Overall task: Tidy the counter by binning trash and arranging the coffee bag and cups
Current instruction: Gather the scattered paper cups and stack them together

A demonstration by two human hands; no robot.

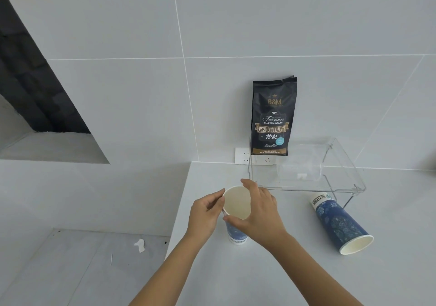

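An upright blue-patterned paper cup stands on the grey counter, its open mouth facing up. My left hand grips its left side and my right hand wraps over its rim and right side. A second blue paper cup lies on its side to the right, mouth toward me. A black coffee bag stands upright on a clear acrylic shelf, leaning against the tiled wall.
A clear glass lies under the acrylic shelf. Two wall sockets sit behind the shelf's left leg. Left of the counter edge, on the lower floor, lie a crumpled white paper scrap and a thin white stick.
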